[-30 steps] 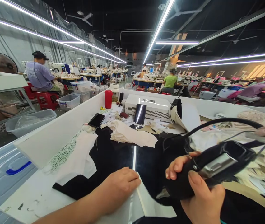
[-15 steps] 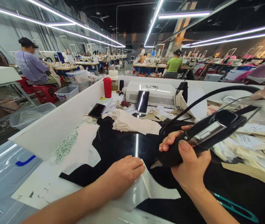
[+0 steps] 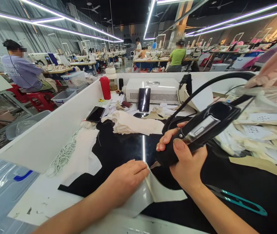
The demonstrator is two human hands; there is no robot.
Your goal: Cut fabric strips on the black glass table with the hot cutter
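Observation:
My right hand [image 3: 186, 162] is closed around a black corded hand tool [image 3: 199, 130], whose tip points down at the edge of a white cut piece [image 3: 164, 193] on the glossy black table [image 3: 119, 149]. My left hand [image 3: 126, 178] lies flat with its fingers together, pressing the white piece down just left of the tool tip. The tool's black cable [image 3: 209, 84] loops up and away to the right.
Teal thread snips [image 3: 238, 200] lie at the right. Cream fabric pieces [image 3: 133, 125] and paper patterns [image 3: 262, 136] are piled behind. A phone [image 3: 95, 114], red cup [image 3: 105, 87] and white machine box [image 3: 153, 91] stand at the back. Another person's hand [image 3: 272, 70] shows upper right. Workers sit at distant tables.
The view has tilted down. My right hand has brought the tool lower and leftward, its tip closer to the white piece. My left hand stays pressed on that piece.

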